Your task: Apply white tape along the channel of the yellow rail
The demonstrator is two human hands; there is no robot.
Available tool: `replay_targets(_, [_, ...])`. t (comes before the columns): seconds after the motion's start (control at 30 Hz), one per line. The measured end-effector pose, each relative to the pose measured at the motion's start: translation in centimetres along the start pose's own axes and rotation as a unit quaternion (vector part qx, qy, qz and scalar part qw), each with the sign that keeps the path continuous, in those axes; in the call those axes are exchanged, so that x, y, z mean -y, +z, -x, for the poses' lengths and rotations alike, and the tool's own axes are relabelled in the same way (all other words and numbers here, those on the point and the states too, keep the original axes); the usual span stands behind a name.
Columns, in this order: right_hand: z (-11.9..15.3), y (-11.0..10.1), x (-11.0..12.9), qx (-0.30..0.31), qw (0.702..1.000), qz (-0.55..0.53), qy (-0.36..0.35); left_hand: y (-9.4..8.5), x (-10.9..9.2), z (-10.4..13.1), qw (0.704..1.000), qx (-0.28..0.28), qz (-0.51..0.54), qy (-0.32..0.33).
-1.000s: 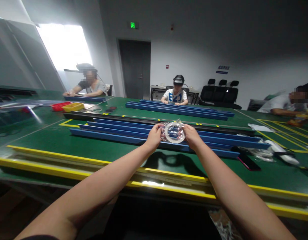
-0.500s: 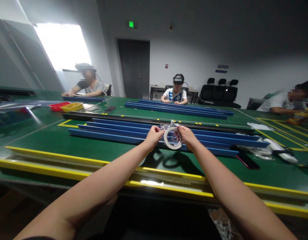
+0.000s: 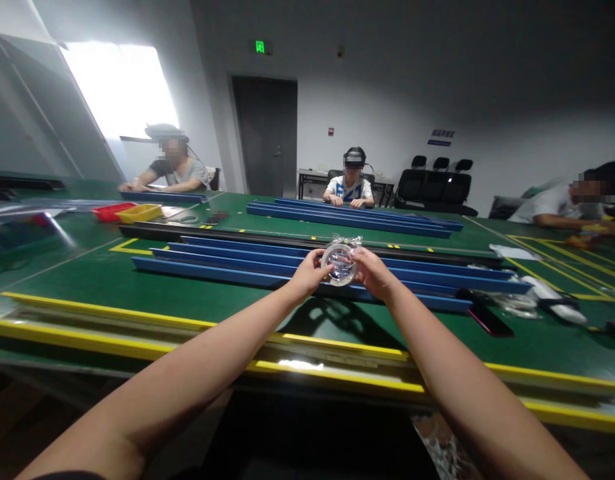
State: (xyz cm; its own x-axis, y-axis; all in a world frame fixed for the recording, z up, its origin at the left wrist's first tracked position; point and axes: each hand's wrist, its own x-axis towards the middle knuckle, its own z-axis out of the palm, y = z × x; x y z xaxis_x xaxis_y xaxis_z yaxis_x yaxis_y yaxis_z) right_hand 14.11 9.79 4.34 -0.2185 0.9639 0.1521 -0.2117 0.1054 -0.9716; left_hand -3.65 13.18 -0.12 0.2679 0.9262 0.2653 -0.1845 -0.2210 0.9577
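Observation:
A pale ring like a roll of tape [image 3: 345,283], with crinkled clear plastic [image 3: 348,241] around its top, is held up above the blue rails. My left hand [image 3: 310,274] is closed on the ring's left side, its thumb at the inner edge. On the right side, my right hand [image 3: 372,270] pinches the ring and the plastic. Beneath and behind them lie several long blue rails [image 3: 212,272]. The hands cast a shadow on the green table [image 3: 87,280].
Yellow-edged strips [image 3: 137,340] run along the near edge. Right of the rails lie a phone [image 3: 491,321] and a white object [image 3: 557,301]. Red [image 3: 112,213] and yellow trays [image 3: 141,214] stand at the left. Three people sit around the table.
The ring has moved slightly up and left and turned a little. My left thumb now reaches onto its inner edge. The plastic stands higher above the ring.

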Motion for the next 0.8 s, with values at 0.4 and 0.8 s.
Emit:
replay_targets(0.4, [-0.7,-0.7,-0.3,-0.031,0.997,0.060,-0.023,0.1,-0.5,-0.2,1.000,-0.001,0.015,0.003])
replay_targets(0.8, [-1.5,-2.7,0.0,-0.062,0.868,0.474,-0.134,-1.3,-3.9,0.9,0.926,-0.029,-0.291,0.240])
